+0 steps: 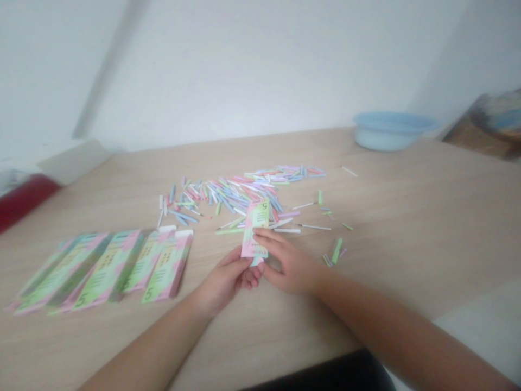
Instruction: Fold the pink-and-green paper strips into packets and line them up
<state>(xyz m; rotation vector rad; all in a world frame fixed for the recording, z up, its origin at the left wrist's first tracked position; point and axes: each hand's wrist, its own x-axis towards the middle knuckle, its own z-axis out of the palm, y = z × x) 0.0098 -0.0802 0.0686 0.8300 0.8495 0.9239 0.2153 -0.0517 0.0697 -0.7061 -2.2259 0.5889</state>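
A small pink and green printed box (255,225), marked with a 5, is held up above the table between both hands. My left hand (230,274) is closed on its lower left corner, thumb on the front. My right hand (285,260) grips the lower right side, fingers lying across the printed face. A pale flap (257,262) sticks out at the box's near end, between the hands. Behind the box lies a loose heap of pastel pens or sticks (232,190) in blue, pink, green and white. The blur hides their exact kind.
Several matching boxes (108,266) lie in a leaning row on the left of the table (407,217). A light blue basin (386,130) stands at the back right. Green pieces (336,251) and thin white sticks (315,226) are scattered right of the heap. Something red (28,201) is at the left edge.
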